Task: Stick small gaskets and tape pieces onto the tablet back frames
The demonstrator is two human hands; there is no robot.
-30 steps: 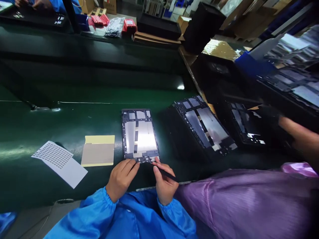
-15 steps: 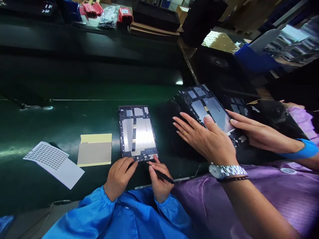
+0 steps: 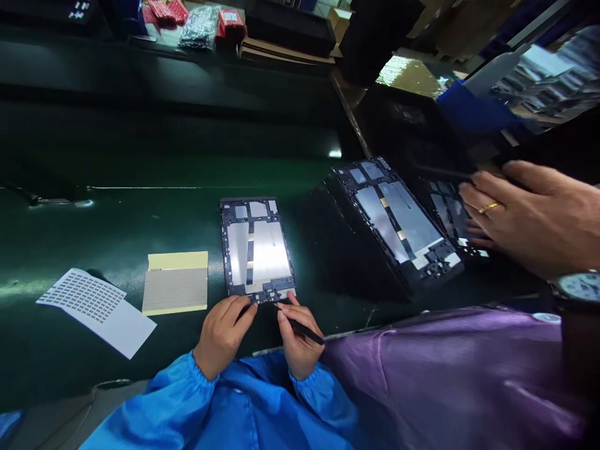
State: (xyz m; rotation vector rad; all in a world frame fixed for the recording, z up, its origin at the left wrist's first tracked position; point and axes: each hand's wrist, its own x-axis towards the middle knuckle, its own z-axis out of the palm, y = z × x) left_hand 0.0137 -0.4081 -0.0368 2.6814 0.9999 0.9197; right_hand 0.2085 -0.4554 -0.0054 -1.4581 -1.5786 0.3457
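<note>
An opened tablet (image 3: 272,244) lies on the dark green table in front of me, its silvery inner plate, flat cable and black frame showing. My left hand (image 3: 224,332) is closed at its lower left corner, thumb and fingers gripping the near edge. Black tweezers (image 3: 305,331) are held pen-like in my right hand (image 3: 300,340), their tip at the parts along the tablet's near edge. Whether the tip grips anything is too small to tell. Left of the tablet lie a yellow-edged pad of strips (image 3: 175,290) and a white sheet with rows of small dark stickers (image 3: 89,297).
To my right stands a stack of similar opened tablets (image 3: 398,215), with another tablet (image 3: 450,215) beyond it. A co-worker's hand (image 3: 539,215) reaches in there, above a purple garment (image 3: 450,375). Boxes and red bubble-wrapped packs (image 3: 230,24) line the back.
The co-worker's hands have left the tablet stack; one is now farther right. My hands and tweezers keep nearly the same place at the tablet's near edge. The view has shifted slightly.
</note>
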